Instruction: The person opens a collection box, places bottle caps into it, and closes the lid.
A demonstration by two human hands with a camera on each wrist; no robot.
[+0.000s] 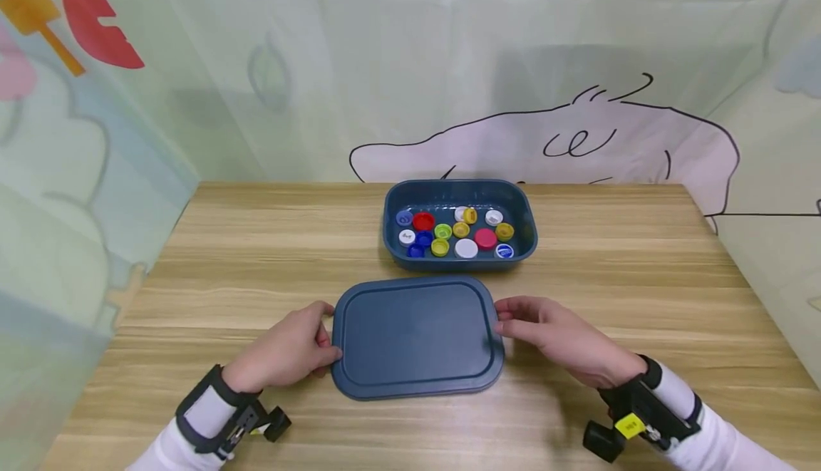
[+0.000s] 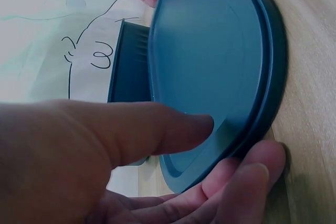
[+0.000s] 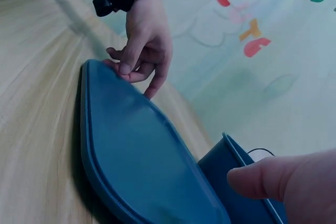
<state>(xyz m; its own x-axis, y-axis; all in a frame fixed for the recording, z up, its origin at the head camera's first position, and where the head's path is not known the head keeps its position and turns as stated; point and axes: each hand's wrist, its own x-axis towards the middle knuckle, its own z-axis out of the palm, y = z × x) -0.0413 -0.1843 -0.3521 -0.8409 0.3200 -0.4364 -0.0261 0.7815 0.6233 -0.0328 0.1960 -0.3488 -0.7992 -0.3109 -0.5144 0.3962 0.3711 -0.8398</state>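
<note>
A dark blue rectangular lid (image 1: 418,337) with rounded corners lies flat in front of the person, a raised rim running round it. My left hand (image 1: 288,346) pinches its left edge; in the left wrist view the thumb (image 2: 178,127) is over the top while curled fingers (image 2: 244,187) sit at the rim. On the opposite side, my right hand (image 1: 554,332) holds the right edge between thumb and fingers. Its fingers are out of sight in the right wrist view, where only the thumb (image 3: 257,179) shows.
Just behind the lid stands a matching blue box (image 1: 458,264), open at the top. Several bottle caps in red, blue, yellow, green and white lie in it, among them a red cap (image 1: 423,221). Wooden tabletop (image 1: 269,243) surrounds both, and a printed cloth (image 1: 417,65) hangs behind.
</note>
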